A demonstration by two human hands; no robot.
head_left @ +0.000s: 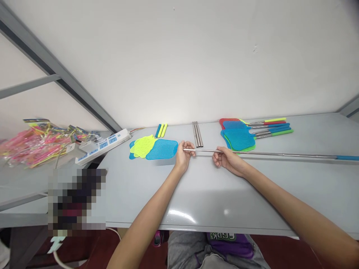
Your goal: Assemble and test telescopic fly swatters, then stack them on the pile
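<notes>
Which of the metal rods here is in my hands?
The long metal rod with the blue end at the right picture edge; the three loose tubes and those on the piled swatters are much shorter.

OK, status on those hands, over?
Left hand holds rod at one end, by blue mesh. Right hand holds it further along. Its blue grip far right. Loose tubes beyond, apparently not blocking.

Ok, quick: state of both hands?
Left hand: holding the metal rod near its end, beside a blue mesh paddle.
Right hand: holding the same rod, farther along.
</notes>
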